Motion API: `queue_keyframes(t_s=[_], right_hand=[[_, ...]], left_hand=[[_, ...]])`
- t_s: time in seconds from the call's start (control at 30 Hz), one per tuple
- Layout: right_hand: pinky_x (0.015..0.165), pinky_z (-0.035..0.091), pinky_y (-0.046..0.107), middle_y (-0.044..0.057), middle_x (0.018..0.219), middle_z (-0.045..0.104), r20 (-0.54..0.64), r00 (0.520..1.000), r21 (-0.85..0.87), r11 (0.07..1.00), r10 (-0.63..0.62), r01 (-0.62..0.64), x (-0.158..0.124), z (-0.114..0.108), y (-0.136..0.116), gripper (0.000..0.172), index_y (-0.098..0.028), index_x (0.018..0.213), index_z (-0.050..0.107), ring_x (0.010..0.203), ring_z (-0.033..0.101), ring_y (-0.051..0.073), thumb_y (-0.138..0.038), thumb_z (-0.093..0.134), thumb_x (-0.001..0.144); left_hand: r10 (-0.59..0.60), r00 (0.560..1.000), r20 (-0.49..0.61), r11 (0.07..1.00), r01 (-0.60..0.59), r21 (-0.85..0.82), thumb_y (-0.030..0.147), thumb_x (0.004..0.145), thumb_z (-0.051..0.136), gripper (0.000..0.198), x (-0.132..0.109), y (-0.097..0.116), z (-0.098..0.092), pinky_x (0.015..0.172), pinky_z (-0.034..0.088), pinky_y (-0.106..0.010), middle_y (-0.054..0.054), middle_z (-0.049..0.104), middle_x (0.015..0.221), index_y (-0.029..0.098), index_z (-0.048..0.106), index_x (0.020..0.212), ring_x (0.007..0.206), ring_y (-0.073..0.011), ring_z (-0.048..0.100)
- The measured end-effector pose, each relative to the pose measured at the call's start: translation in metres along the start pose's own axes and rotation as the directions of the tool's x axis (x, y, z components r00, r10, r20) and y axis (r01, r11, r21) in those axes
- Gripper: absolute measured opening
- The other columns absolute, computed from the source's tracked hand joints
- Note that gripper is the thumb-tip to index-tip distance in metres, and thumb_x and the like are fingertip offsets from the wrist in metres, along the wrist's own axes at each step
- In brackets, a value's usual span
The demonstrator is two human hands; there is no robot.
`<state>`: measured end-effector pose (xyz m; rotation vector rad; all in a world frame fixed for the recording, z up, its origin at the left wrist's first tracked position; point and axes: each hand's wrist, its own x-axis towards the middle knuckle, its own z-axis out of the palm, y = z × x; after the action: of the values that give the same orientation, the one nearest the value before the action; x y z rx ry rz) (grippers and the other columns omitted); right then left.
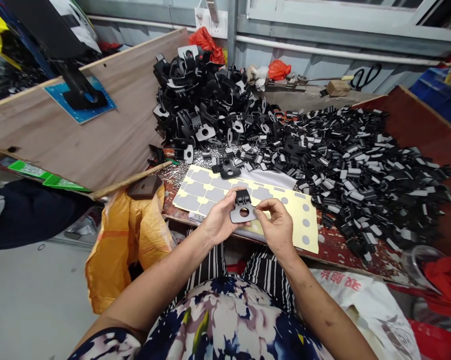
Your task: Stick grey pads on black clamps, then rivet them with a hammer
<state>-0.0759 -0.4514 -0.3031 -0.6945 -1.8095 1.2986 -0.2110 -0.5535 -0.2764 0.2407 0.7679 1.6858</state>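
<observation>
My left hand (219, 217) is closed around a black plastic clip (242, 197) with a hinge-like top and a flat grey face pierced by a round hole. It is held just above the front edge of the bench. My right hand (280, 227) pinches the right edge of the grey face between thumb and index finger; whether a thin layer lies between those fingertips cannot be made out. Under both hands lies a pale yellow sticker sheet (293, 235) with grey shaped pads and round grey dots. Another black clip (230, 170) rests at the sheet's far edge.
Piled black clips (195, 115) fill the back of the bench, and smaller black parts (360, 170) spread over its right side. A wooden board (123, 110) stands at the left. An orange-yellow bag (112, 240) hangs below it. Scissors (366, 76) lie at the back right.
</observation>
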Motion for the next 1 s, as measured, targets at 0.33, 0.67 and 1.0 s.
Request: queue_keyframes(t_s=[0.33,0.67,1.0], right_hand=[[0.084,0.055,0.037,0.002,0.093,0.066,0.036,0.991,-0.187,0.973,-0.132,0.136,-0.007,0.003,-0.003,0.014,-0.026,0.102,0.059,0.089,0.065,0.021,-0.02,0.066,0.092],[0.101,0.046,0.057,0.013,0.121,0.064,0.03,0.958,-0.534,0.806,-0.285,0.256,-0.014,0.003,-0.003,0.046,-0.028,0.123,0.053,0.108,0.063,0.032,-0.029,0.076,0.084],[0.068,0.045,0.032,-0.001,0.08,0.067,0.571,0.808,-0.358,0.93,0.144,0.088,0.041,-0.016,0.004,0.014,-0.025,0.104,0.068,0.073,0.059,0.019,-0.02,0.058,0.095]], left_hand=[[0.111,0.99,-0.085,0.982,-0.097,0.16,0.024,0.075,0.085,0.058,-0.002,-0.009,0.002,0.068,0.054,-0.026,0.0,0.061,0.099,0.031,0.055,0.124,0.081,-0.0152,0.062],[0.357,0.904,-0.237,0.903,-0.269,0.334,0.016,0.077,0.079,0.046,0.004,-0.028,0.0,0.057,0.046,-0.02,0.003,0.055,0.09,0.031,0.054,0.112,0.072,-0.0124,0.054],[-0.287,0.956,-0.052,0.843,0.278,0.46,0.004,0.071,0.07,0.059,-0.021,0.031,-0.011,0.053,0.056,-0.025,-0.006,0.063,0.098,0.026,0.062,0.126,0.075,-0.0189,0.065]])
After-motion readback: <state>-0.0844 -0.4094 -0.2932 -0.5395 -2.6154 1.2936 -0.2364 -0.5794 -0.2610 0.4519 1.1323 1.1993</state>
